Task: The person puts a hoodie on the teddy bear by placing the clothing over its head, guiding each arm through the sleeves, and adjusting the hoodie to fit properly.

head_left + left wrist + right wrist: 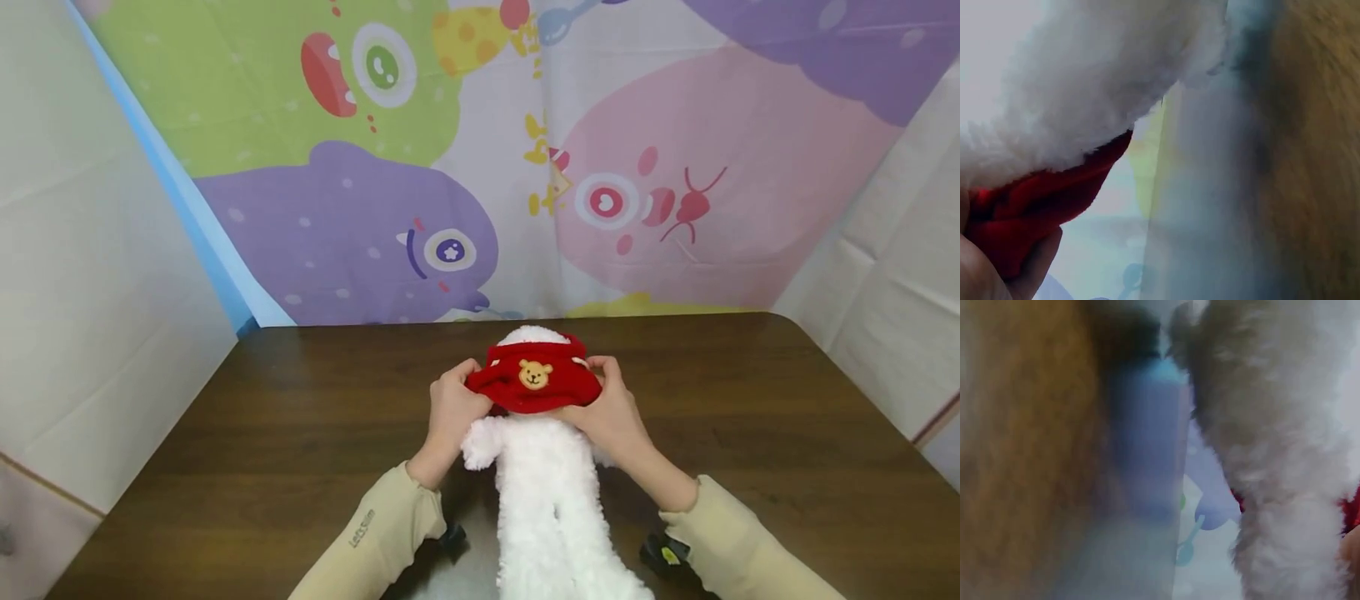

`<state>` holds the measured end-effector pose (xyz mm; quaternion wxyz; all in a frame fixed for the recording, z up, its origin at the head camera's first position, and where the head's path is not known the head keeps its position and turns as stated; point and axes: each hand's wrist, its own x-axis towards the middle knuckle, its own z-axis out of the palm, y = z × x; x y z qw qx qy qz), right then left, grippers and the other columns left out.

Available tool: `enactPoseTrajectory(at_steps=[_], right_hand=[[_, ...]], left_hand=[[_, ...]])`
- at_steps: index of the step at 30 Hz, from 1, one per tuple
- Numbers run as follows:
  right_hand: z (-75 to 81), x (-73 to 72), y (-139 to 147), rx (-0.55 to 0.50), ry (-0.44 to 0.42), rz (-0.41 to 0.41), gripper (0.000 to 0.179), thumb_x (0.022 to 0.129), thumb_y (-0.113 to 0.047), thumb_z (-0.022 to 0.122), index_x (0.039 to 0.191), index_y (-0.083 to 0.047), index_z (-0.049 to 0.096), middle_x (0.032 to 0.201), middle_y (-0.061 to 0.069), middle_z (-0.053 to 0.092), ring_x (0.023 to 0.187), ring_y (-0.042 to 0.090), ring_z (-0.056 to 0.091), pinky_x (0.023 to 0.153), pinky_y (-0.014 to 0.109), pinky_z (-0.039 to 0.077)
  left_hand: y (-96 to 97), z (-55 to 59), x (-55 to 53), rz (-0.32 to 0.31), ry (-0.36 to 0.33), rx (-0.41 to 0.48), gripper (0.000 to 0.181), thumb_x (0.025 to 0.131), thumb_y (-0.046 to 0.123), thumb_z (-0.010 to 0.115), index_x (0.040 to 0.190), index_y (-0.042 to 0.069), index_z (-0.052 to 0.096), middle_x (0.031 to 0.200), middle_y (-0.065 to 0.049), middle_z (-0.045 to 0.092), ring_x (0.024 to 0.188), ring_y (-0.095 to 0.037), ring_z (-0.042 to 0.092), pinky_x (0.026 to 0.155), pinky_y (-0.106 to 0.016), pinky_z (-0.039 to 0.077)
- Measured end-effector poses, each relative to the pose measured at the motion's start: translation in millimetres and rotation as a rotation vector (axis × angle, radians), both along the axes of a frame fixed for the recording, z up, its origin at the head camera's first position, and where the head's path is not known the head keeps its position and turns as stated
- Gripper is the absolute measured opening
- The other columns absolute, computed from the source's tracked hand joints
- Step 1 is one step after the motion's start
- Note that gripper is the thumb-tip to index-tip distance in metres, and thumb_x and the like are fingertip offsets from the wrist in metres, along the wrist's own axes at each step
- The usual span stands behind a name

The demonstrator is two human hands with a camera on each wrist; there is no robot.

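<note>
A white fluffy plush toy [546, 492] lies along the dark table, its head end away from me. Around its head sits a red cloth garment [558, 387] with a tan bear-face patch and small white bits at both sides. The garment covers the toy's face, while white fluff shows above it. My left hand [456, 410] pinches the garment's left edge between thumb and fingers. On the opposite edge, my right hand [613, 421] grips it likewise, thumb underneath near the toy's neck. In the left wrist view, fingers [1038, 265] hold the red cloth below white fur.
The brown wooden table [315, 417] ends at a cartoon-printed backdrop [517, 200]. Pale fabric walls [112, 275] stand on both sides. Dark wrist devices [665, 552] show below the beige sleeves [742, 533].
</note>
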<state>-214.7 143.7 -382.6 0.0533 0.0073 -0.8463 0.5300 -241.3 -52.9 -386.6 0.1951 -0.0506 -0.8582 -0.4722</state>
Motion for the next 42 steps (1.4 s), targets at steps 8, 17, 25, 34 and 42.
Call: enactPoseTrajectory(at_steps=[8, 17, 25, 34, 42], right_hand=[[-1.7, -1.8, -0.2, -0.029, -0.042, -0.004, 0.07, 0.071, -0.029, 0.075, 0.121, -0.007, 0.032, 0.121, 0.015, 0.049, 0.106, 0.03, 0.053, 0.085, 0.042, 0.048], [-5.9, -4.7, 2.8, -0.002, 0.015, 0.015, 0.066, 0.072, -0.029, 0.074, 0.119, -0.009, 0.031, 0.12, 0.014, 0.051, 0.105, 0.029, 0.054, 0.084, 0.042, 0.048], [-6.2, -8.4, 11.2, 0.062, 0.054, 0.026, 0.069, 0.073, -0.022, 0.073, 0.12, -0.009, 0.025, 0.12, 0.017, 0.048, 0.106, 0.031, 0.052, 0.084, 0.043, 0.047], [1.6, -15.5, 26.8, 0.069, 0.184, 0.327, 0.081, 0.073, -0.021, 0.075, 0.13, -0.01, 0.018, 0.127, 0.012, 0.028, 0.118, 0.031, 0.035, 0.093, 0.049, 0.04], [15.8, -12.6, 31.3, 0.11, 0.382, 0.508, 0.091, 0.07, -0.011, 0.077, 0.138, -0.018, 0.017, 0.134, 0.003, 0.032, 0.114, 0.019, 0.041, 0.088, 0.037, 0.046]], left_hand=[[3.6, 5.3, 5.2, -0.068, -0.134, 0.033, 0.013, 0.073, 0.005, 0.057, 0.061, 0.005, 0.051, 0.047, 0.004, 0.032, 0.049, -0.011, 0.029, 0.046, -0.022, 0.024], [1.8, 7.1, 4.9, -0.135, -0.229, 0.063, 0.008, 0.074, 0.006, 0.059, 0.08, 0.002, 0.056, 0.059, 0.0, 0.05, 0.058, -0.013, 0.041, 0.053, -0.024, 0.035], [-4.3, 14.3, 4.6, -0.51, -0.431, 0.095, 0.072, 0.078, 0.009, 0.059, 0.137, 0.01, 0.019, 0.13, -0.014, 0.044, 0.109, -0.025, 0.049, 0.094, -0.041, 0.041], [-5.4, 18.5, 4.7, -0.546, -0.508, 0.227, 0.1, 0.073, 0.028, 0.074, 0.14, 0.022, -0.001, 0.138, -0.006, 0.03, 0.124, -0.024, 0.036, 0.102, -0.043, 0.033], [1.8, 11.7, 6.3, -0.442, -0.379, 0.119, 0.105, 0.066, 0.029, 0.08, 0.141, 0.024, 0.006, 0.131, -0.006, 0.041, 0.114, -0.023, 0.046, 0.094, -0.044, 0.041]])
